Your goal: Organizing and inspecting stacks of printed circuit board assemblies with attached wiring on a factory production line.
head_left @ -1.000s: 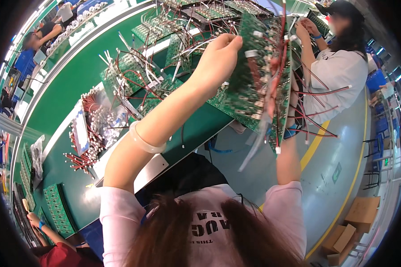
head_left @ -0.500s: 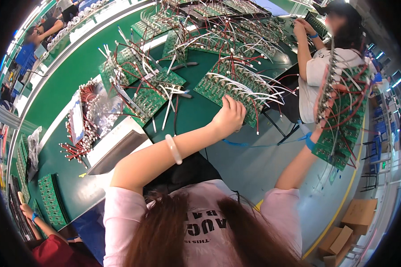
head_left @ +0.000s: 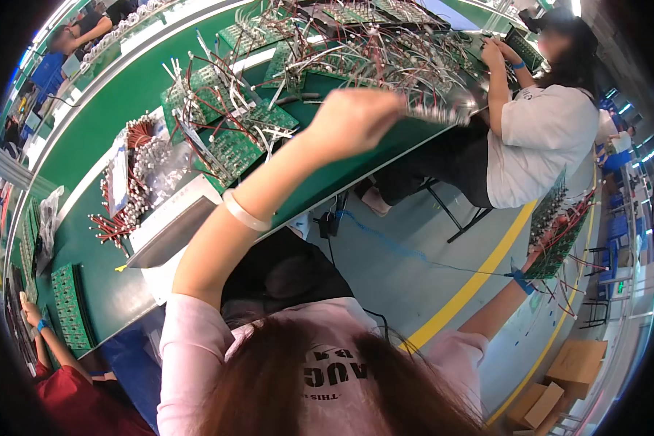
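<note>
My left hand (head_left: 356, 120), blurred by motion, is closed at the near edge of a green circuit board (head_left: 442, 111) with wires. That board is smeared and seen nearly edge-on, tilted above the table. Out to the far right, my right hand (head_left: 533, 259) grips another green circuit board (head_left: 559, 243) trailing red and white wires; the board partly hides its fingers. Left of my left hand, wired circuit boards (head_left: 229, 156) lie overlapping on the green table. Beyond it spreads a heap of wired boards (head_left: 385, 54).
A bundle of red-and-white wires (head_left: 142, 171) lies left, beside a white-and-grey box-like piece (head_left: 171, 225). Bare boards (head_left: 71, 309) stand lower left near a person's red sleeve (head_left: 69, 389). A co-worker's hands (head_left: 495, 54) work at the right. Cardboard boxes (head_left: 578, 369) sit on the floor.
My left hand has moved up and left, and the board at it has tipped from lying face up to nearly edge-on. My right hand with its board has swung outward and down.
</note>
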`<state>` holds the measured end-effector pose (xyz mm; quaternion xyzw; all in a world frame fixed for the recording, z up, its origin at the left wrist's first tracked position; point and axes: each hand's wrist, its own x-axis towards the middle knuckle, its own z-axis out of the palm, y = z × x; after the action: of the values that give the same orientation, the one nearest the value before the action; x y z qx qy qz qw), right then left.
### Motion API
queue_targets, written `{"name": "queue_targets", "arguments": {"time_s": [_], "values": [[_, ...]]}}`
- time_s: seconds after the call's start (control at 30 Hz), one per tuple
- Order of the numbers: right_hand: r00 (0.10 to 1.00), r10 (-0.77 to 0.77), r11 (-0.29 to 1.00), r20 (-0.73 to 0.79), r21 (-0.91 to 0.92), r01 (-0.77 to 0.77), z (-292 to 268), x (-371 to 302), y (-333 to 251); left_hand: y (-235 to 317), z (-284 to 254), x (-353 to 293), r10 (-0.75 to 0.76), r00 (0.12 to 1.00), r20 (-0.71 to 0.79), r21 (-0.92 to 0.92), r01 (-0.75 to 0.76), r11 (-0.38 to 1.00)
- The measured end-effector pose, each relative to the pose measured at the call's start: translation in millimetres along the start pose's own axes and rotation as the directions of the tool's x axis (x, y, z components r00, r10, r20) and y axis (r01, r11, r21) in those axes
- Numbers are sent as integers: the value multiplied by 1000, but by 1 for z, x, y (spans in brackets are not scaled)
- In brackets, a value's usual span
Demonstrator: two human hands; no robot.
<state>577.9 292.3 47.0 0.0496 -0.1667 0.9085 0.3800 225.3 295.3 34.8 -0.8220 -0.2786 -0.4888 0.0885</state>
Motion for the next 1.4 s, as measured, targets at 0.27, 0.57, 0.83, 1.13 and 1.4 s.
{"name": "queue_targets", "arguments": {"time_s": [0.27, 0.57, 0.83, 1.13, 1.4], "values": [[978, 170, 985, -117, 62, -163, -29, 37, 82, -5, -112, 47, -769, 584, -261, -609, 518, 601], [876, 174, 968, -450, -86, -236, -26, 139, 138, -40, -242, 5, -383, 673, -632, -184, 350, 918], [891, 145, 985, -430, -26, -173, -33, 137, 123, -54, -199, 17, -783, 363, -505, -670, 407, 621], [877, 125, 953, -463, -189, -236, -44, 99, 48, -102, -211, 8, -978, 209, 12, -574, 802, 164], [941, 163, 986, -297, 22, -164, -44, 71, -11, -162, -290, -86, -747, 628, 219, -879, 459, 128]]}}
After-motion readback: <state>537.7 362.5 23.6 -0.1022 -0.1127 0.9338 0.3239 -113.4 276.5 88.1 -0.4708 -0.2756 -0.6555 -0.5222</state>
